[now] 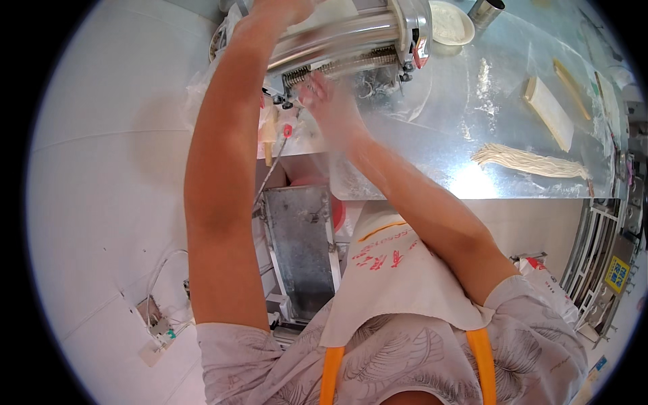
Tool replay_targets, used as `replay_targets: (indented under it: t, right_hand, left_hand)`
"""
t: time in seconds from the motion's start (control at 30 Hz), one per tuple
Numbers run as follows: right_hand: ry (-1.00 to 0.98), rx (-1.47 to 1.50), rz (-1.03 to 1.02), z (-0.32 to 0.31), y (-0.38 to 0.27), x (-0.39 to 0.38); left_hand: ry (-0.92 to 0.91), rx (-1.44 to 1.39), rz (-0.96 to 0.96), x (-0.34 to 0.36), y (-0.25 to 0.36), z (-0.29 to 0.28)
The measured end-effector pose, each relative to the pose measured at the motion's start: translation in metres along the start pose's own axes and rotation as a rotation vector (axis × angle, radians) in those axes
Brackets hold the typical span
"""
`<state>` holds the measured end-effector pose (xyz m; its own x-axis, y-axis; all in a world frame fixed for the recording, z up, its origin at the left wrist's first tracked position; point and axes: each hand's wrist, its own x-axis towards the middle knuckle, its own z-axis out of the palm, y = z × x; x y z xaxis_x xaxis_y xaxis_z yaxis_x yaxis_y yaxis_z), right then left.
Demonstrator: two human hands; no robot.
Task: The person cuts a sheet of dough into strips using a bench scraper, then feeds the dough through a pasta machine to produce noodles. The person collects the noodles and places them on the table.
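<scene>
Left hand (273, 13) on top of noodle machine (351, 37), grip hidden, cannot tell. Right hand (324, 94) under cutter rollers, blurred, grip unclear. Done: cut noodle bundle (530, 162) and folded dough sheet (550, 111) lie on worktop (472, 81). Another batch appears in progress at machine.

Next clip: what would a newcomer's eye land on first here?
First, the two bare forearms reaching up to a shiny metal noodle machine at the top centre: the left hand rests on top of it, the right hand sits just under its toothed cutter. To the right, on the floury steel table, lie a bundle of cut noodles and a folded dough sheet.
</scene>
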<state>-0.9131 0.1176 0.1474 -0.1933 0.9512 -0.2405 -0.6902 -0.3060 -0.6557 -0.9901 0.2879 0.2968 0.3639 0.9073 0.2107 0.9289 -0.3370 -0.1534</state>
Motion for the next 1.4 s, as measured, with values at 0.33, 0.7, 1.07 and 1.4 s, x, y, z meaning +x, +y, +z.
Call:
replay_targets:
  t: [0.33, 0.7, 1.07, 1.4]
  right_hand:
    - [0.242, 0.026, 0.154, -0.109, 0.013, -0.013]
    - [0.163, -0.596, -0.253, -0.122, 0.013, 0.042]
    - [0.268, -1.041, -0.347, -0.142, 0.015, 0.076]
    - [0.184, -0.871, -0.45, -0.183, 0.031, 0.103]
  left_hand:
    - [0.028, -0.017, 0.072, -0.009, -0.009, 0.012]
    - [0.07, -0.043, 0.103, -0.023, -0.012, 0.022]
    - [0.329, -1.285, -0.738, -0.237, 0.111, 0.081]
    - [0.419, -1.566, -0.741, -0.181, 0.122, 0.245]
